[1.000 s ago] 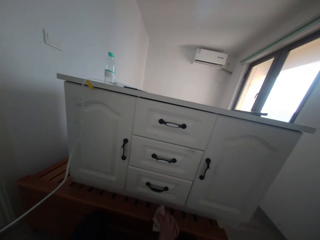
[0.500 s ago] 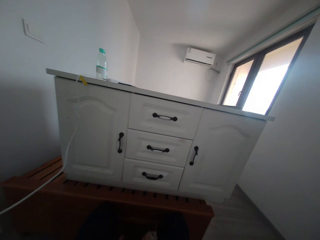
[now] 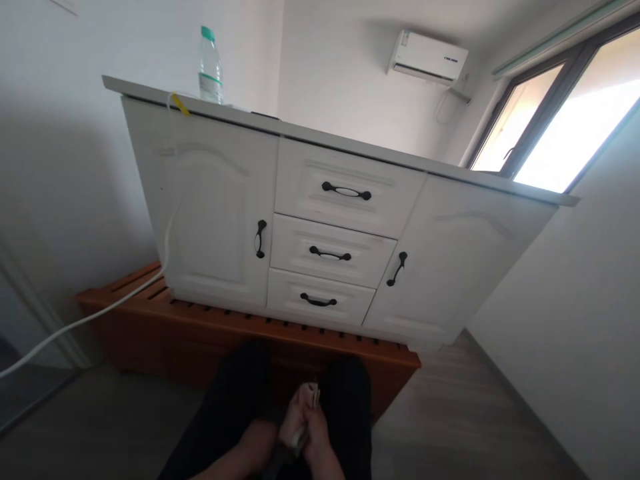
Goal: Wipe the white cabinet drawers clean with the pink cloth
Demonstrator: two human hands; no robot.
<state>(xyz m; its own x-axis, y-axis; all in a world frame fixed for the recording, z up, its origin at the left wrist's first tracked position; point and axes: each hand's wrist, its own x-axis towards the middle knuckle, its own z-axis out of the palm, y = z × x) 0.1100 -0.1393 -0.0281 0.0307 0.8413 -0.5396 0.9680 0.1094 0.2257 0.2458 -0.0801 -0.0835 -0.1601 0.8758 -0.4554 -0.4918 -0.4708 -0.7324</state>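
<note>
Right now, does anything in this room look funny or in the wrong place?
Yes. The white cabinet stands on a low slatted wooden bench instead of the floor. A white cable with a yellow tag hangs over its top edge and trails away left. Nothing looks spilled or broken; the water bottle stands upright.

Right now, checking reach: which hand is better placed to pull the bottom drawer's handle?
Probably the right hand: it lies almost straight below the handle, while the left hand sits farther left. Both are low between the knees, touching the cloth.
</note>
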